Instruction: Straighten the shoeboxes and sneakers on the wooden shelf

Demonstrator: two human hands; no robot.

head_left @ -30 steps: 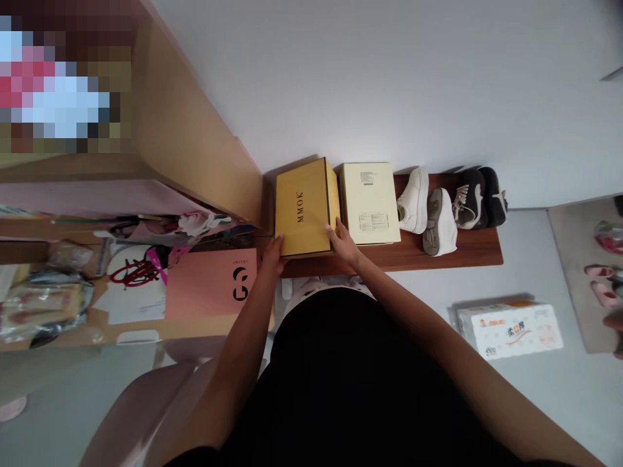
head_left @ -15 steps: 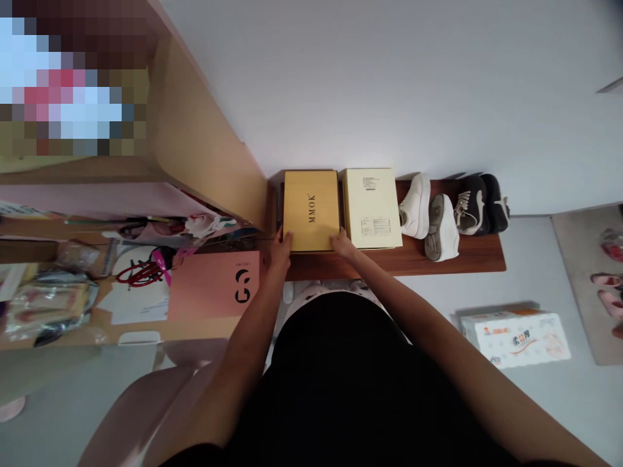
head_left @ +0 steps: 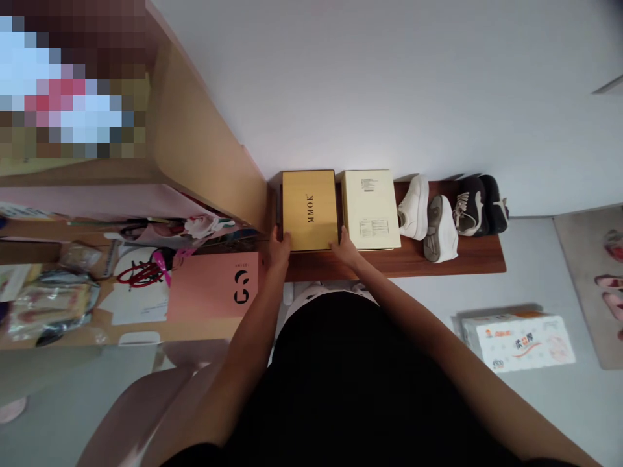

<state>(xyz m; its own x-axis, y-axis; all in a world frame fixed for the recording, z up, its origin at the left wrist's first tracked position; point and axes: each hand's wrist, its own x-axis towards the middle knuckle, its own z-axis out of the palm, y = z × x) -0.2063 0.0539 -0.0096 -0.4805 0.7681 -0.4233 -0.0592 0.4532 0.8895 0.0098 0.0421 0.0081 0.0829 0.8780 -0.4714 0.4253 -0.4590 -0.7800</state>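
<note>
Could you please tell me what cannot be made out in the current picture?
Inside of the yellow box: head view, hidden by its top.
Fine print on the cream box: head view, too small to read.
Pink shoes: head view, cut off by the right edge.
Upper-left patch: head view, obscured by pixelation.

A person's left hand (head_left: 280,251) and right hand (head_left: 344,248) hold the near corners of a yellow box (head_left: 310,211) lettered MMOK on a wooden shelf (head_left: 399,263). Right of it stand a cream box (head_left: 370,204), white shoes (head_left: 415,207) and black shoes (head_left: 474,204). At left, a flat pink item (head_left: 207,285) lies on a bench (head_left: 195,329).
</note>
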